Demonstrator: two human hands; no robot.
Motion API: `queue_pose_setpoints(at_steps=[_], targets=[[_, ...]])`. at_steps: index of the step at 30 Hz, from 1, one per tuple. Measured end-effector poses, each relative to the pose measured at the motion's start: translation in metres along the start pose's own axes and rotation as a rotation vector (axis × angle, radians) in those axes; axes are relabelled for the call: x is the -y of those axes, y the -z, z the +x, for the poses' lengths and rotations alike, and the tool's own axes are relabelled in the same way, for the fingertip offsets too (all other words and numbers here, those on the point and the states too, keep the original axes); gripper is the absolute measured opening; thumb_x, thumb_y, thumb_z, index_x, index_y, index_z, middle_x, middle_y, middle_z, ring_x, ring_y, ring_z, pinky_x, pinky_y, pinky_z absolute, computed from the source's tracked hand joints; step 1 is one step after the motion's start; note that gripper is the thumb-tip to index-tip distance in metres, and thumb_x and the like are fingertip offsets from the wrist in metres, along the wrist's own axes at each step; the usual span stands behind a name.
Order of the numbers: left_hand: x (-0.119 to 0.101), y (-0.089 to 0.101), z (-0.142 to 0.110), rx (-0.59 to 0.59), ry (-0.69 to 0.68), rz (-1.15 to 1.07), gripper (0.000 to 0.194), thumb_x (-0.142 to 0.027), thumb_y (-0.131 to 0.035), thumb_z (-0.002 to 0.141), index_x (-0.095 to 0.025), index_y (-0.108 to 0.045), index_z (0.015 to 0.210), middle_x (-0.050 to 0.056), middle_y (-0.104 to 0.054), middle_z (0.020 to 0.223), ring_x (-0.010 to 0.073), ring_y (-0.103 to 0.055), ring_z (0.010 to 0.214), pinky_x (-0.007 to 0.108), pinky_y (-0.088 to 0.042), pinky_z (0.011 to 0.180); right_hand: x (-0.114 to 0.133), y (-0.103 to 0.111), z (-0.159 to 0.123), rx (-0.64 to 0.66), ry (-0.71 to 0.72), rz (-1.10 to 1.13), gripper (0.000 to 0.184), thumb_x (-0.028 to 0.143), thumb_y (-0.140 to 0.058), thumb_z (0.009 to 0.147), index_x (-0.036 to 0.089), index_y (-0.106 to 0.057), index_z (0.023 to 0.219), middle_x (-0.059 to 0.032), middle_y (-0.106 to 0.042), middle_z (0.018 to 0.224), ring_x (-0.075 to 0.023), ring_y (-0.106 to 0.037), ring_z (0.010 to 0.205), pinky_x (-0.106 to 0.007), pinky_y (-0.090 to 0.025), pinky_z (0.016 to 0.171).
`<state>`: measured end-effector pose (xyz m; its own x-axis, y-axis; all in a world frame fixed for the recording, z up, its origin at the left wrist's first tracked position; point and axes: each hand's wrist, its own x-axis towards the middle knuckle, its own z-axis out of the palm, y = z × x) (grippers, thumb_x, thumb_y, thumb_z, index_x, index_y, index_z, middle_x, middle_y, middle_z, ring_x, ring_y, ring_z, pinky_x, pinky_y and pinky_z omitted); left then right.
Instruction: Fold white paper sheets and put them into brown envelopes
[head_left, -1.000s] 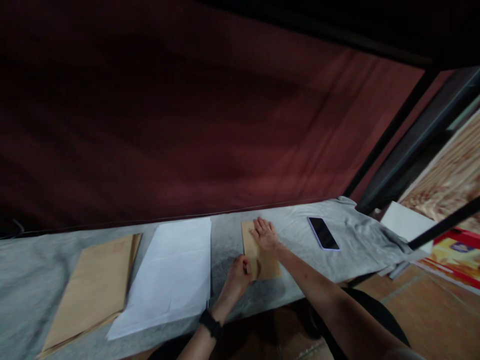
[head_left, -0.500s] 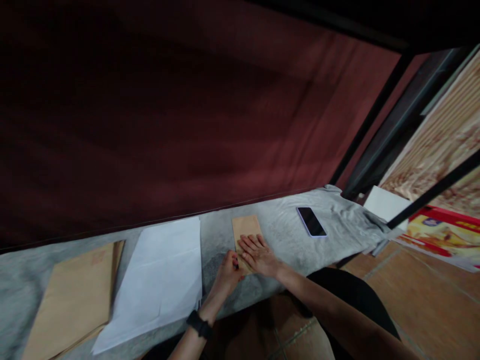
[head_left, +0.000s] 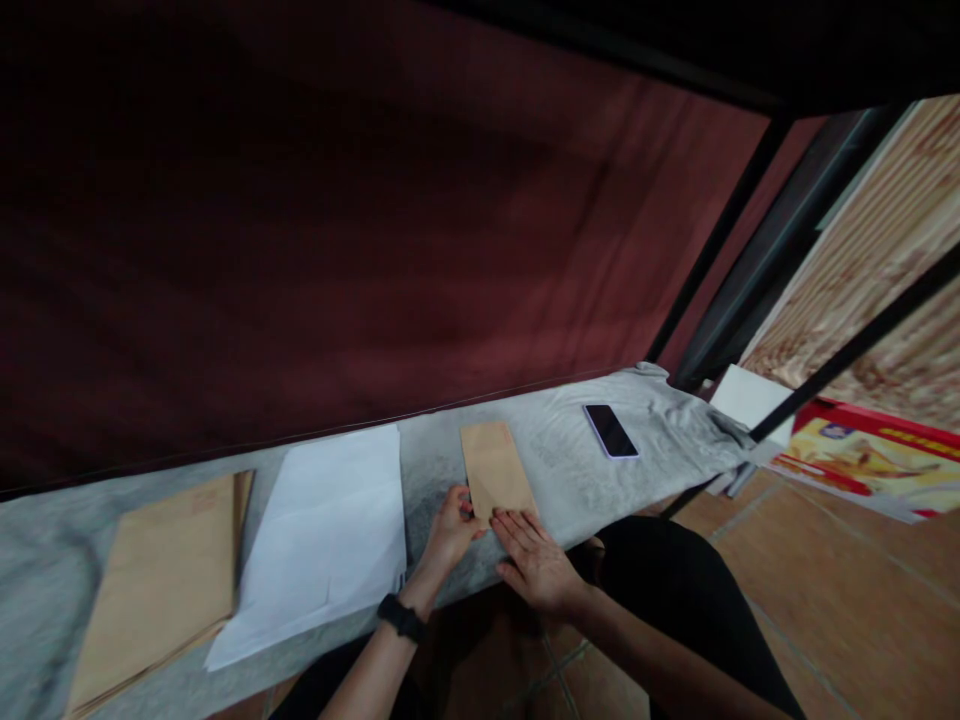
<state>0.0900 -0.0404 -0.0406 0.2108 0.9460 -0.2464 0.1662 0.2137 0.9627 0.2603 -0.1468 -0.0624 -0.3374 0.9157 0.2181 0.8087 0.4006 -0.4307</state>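
A small brown paper envelope [head_left: 496, 462] lies flat on the grey cloth-covered surface in front of me. My left hand [head_left: 453, 528], with a dark band on its wrist, pinches the envelope's lower left edge between thumb and fingers. Stretched out and flat, the fingers of my right hand [head_left: 536, 560] rest on the envelope's near end. Left of my hands lies a stack of white paper sheets [head_left: 330, 530]. Farther left is a pile of larger brown envelopes [head_left: 161, 580].
A phone [head_left: 611, 432] with a dark screen lies to the right on the grey cloth [head_left: 551, 425]. Behind it hangs a dark red curtain [head_left: 450, 250]. Black frame bars [head_left: 720, 235] stand at the right, near a white box [head_left: 750, 398] and a red and yellow printed carton [head_left: 862, 458].
My right hand has slid down toward me, from the envelope's middle to its near end, uncovering more of it. My left hand stays at the left edge. The view has shifted slightly.
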Motion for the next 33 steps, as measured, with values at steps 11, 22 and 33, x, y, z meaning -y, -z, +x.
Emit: queue_pose_setpoints(at_steps=[11,22,33], targets=[[-0.023,0.000,-0.012,0.089,-0.028,-0.348,0.084,-0.030,-0.079,0.064,-0.018,-0.043,0.139,0.003,-0.071,0.092,0.0154,-0.068,0.073,0.028,-0.051,0.069,-0.003,0.027,0.006,-0.477,-0.823,1.425,0.054,0.058,-0.075,0.078,0.016,-0.066,0.111,-0.0145,-0.074,0.110,-0.0270,-0.073,0.095,-0.044,-0.058,0.091],[-0.019,-0.024,-0.008,0.167,-0.181,-0.209,0.078,-0.029,-0.069,0.075,-0.020,-0.039,0.146,0.004,-0.070,0.097,0.0165,-0.069,0.078,0.030,-0.055,0.070,-0.015,0.031,0.039,-0.682,-0.747,1.603,0.035,0.037,-0.089,0.063,0.019,-0.063,0.077,-0.0024,-0.072,0.077,-0.0191,-0.073,0.073,-0.031,-0.061,0.073],[-0.010,-0.017,0.006,0.117,-0.122,-0.015,0.034,-0.039,-0.069,0.073,-0.017,-0.070,0.099,0.006,-0.071,0.085,0.0207,-0.069,0.080,0.029,-0.053,0.067,-0.106,0.064,0.064,-0.840,-0.854,1.396,0.016,0.021,-0.074,0.073,0.023,-0.058,0.072,-0.0019,-0.071,0.068,-0.0193,-0.072,0.068,-0.032,-0.062,0.072]])
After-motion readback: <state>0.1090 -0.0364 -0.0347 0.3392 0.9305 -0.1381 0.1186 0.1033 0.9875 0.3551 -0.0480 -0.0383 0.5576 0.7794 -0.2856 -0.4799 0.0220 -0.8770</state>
